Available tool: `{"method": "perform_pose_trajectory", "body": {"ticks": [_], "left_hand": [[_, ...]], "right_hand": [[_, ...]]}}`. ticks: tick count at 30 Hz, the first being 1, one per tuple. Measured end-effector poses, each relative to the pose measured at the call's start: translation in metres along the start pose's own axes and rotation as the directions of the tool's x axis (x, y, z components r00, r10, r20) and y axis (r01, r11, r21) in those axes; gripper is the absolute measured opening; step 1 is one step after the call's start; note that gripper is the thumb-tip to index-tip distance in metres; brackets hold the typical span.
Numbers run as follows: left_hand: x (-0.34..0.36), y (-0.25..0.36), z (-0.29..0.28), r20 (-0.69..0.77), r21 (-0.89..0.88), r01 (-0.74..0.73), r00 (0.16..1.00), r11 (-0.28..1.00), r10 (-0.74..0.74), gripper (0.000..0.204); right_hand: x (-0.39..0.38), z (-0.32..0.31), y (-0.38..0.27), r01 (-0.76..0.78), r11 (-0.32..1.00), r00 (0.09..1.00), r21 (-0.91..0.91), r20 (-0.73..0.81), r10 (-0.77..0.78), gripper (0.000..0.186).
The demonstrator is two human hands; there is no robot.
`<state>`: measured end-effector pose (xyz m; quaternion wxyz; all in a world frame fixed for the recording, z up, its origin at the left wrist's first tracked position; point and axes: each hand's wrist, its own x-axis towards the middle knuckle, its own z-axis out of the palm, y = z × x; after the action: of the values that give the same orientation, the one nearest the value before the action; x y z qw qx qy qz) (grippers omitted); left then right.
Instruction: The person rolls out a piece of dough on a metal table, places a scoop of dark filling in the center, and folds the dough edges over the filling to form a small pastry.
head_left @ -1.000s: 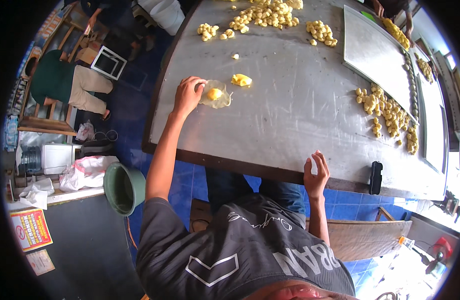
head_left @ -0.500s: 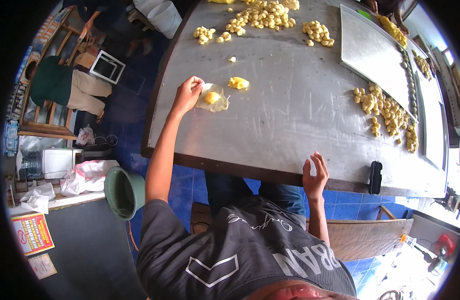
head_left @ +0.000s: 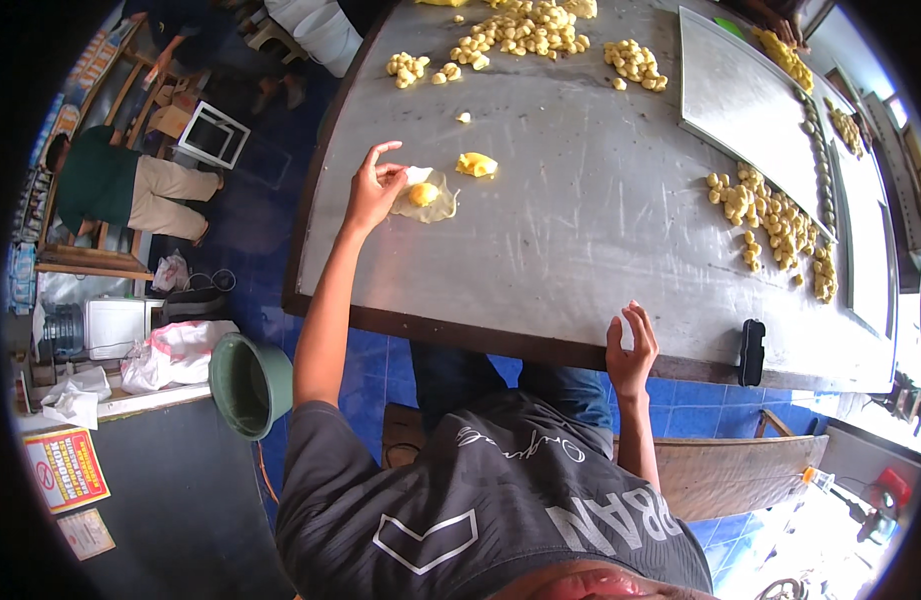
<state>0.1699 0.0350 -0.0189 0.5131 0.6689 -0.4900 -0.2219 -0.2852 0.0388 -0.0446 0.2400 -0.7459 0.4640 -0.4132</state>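
Note:
A thin, pale, flattened round of dough (head_left: 441, 206) lies on the metal table with a yellow ball of filling (head_left: 423, 194) on it. At its left edge is my left hand (head_left: 374, 192), fingers apart and index raised, the fingertips at or just beside a whitish bit of the edge. Just beyond the round sits a yellow lump of dough (head_left: 477, 165). A small pale piece (head_left: 464, 118) lies farther off. My right hand (head_left: 633, 352) hovers by the table's near edge, holding nothing, its fingers spread.
Heaps of small dough balls (head_left: 526, 30) lie at the far side and more balls (head_left: 771, 220) at the right, beside a large tray (head_left: 746, 110). A black case (head_left: 752, 352) rests on the near edge. A green tub (head_left: 251, 385) stands left; another person (head_left: 111, 180) bends beyond.
My left hand has loosened from a pinch at the dough's edge, its index finger lifting away. The right hand has stayed in place. The person at left has shifted slightly.

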Motion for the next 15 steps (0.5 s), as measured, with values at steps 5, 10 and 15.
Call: {"method": "perform_pose_trajectory", "body": {"ticks": [5, 10, 15], "left_hand": [[-0.024, 0.03, 0.008, 0.107, 0.242, -0.084, 0.993, 0.967, 0.059, 0.048], [-0.076, 0.05, 0.034, 0.28, 0.766, -0.413, 0.904, 0.492, 0.322, 0.059], [-0.085, 0.041, 0.029, 0.24, 0.784, -0.351, 0.932, 0.512, 0.271, 0.064]], "right_hand": [[-0.001, -0.001, 0.003, -0.009, 1.0, 1.0, -0.01, 0.004, 0.009, 0.016], [-0.001, -0.001, -0.001, -0.019, 1.0, 1.0, -0.024, 0.017, 0.019, 0.017], [-0.001, -0.001, 0.0, 0.005, 1.0, 1.0, -0.001, 0.019, -0.005, 0.017]]}}
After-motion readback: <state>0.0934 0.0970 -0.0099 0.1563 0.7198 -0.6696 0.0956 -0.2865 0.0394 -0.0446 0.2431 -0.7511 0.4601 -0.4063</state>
